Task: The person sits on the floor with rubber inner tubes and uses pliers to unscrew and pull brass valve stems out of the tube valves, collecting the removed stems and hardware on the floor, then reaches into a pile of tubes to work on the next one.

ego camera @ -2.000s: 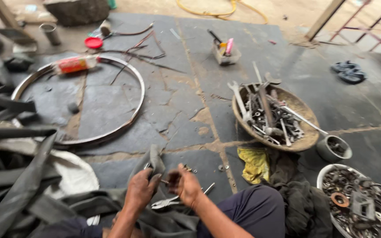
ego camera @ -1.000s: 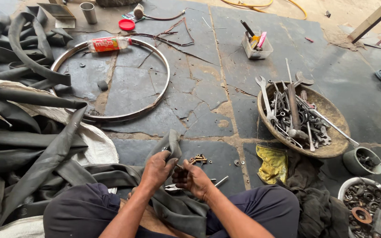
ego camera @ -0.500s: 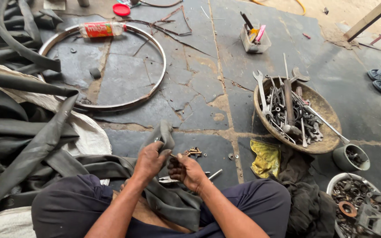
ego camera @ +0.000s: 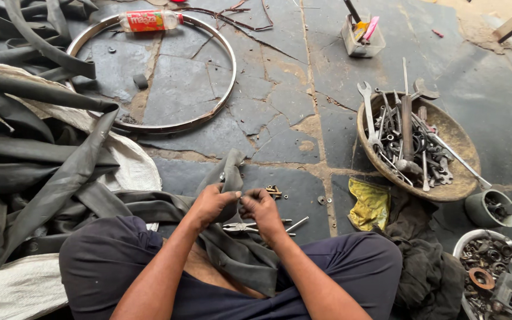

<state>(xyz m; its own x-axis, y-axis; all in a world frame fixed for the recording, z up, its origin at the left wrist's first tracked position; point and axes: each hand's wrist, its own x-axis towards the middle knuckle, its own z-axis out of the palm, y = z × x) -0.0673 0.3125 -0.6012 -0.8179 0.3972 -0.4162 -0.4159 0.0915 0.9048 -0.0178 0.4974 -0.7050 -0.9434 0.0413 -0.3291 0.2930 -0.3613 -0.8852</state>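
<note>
Rubber inner tube (ego camera: pixel 226 195) lies over my lap; left hand (ego camera: pixel 211 203) pinches its fold shut, right hand (ego camera: pixel 262 210) closed on something too small to tell. I fear it dropping among loose nuts (ego camera: pixel 277 191) at 1 o'clock.
</note>
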